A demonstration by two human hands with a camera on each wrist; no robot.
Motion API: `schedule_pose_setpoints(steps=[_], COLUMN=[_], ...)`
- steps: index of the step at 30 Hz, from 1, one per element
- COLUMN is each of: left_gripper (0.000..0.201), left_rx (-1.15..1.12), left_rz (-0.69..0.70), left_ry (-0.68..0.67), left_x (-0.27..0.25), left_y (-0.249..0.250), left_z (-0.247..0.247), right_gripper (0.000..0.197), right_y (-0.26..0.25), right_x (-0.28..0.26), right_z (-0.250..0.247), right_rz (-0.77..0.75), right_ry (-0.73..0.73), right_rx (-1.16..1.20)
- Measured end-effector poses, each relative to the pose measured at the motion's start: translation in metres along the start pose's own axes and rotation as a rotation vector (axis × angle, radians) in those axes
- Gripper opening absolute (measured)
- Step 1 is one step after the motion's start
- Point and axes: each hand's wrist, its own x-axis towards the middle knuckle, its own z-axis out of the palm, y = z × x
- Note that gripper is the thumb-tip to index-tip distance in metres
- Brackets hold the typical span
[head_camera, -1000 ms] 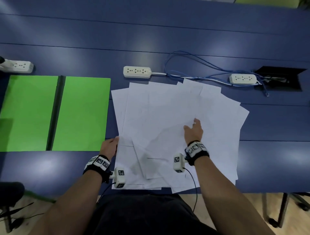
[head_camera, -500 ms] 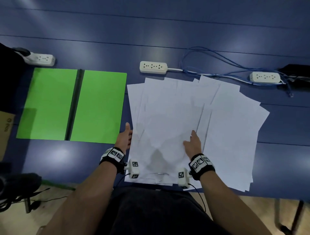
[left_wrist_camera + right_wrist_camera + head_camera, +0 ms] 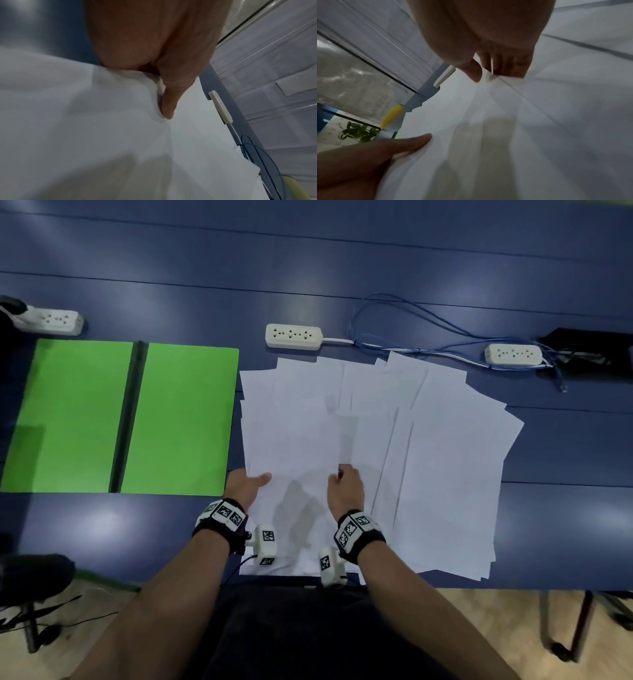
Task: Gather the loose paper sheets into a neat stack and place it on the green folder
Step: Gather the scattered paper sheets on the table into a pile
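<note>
My left hand (image 3: 248,486) pinches the paper sheets' (image 3: 428,460) left edge at centre frame; my right hand (image 3: 344,487) nips one mid-pile. A hasty pull could crease or scatter them short of the green folder (image 3: 185,419) at left.

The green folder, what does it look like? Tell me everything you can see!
The green folder lies open and flat on the blue table, left of the white paper sheets. It has two bright green panels joined by a dark spine down the middle, and it looks like thin card or plastic. No sheet lies on it, and neither hand touches it. A shadow darkens its near left corner.
</note>
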Motion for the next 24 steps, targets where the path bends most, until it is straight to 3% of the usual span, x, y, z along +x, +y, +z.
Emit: schedule_pose_setpoints(steps=[2, 4, 7, 10, 12, 18, 20, 24], left_gripper=[0.032, 0.034, 0.037, 0.039, 0.04, 0.041, 0.04, 0.04], left_rx=[-0.009, -0.023, -0.024, -0.015, 0.015, 0.054, 0.062, -0.001], left_rz=[0.009, 0.006, 0.021, 0.043, 0.061, 0.039, 0.043, 0.044], left_ry=[0.001, -0.004, -0.014, -0.013, -0.008, 0.03, 0.028, -0.002], left_x=[-0.003, -0.003, -0.004, -0.005, -0.005, 0.0, 0.0, -0.001], left_y=[0.003, 0.004, 0.002, 0.002, 0.001, -0.006, -0.006, -0.004], left_z=[0.001, 0.001, 0.002, 0.004, 0.005, 0.004, 0.005, 0.006], right_gripper=[0.024, 0.028, 0.039, 0.049, 0.053, 0.064, 0.069, 0.059], right_y=[0.01, 0.025, 0.04, 0.032, 0.025, -0.008, -0.012, -0.003], right_x=[0.016, 0.036, 0.062, 0.075, 0.085, 0.104, 0.098, 0.082], right_z=[-0.014, -0.034, -0.053, -0.056, -0.057, -0.074, -0.075, -0.063], right_rz=[-0.029, -0.003, -0.047, -0.163, -0.191, 0.178, 0.272, 0.334], right_ry=[0.196, 0.279, 0.196, -0.012, -0.075, 0.146, 0.119, 0.079], right_rx=[-0.058, -0.039, 0.057, -0.071, -0.187, -0.286, -0.322, -0.239])
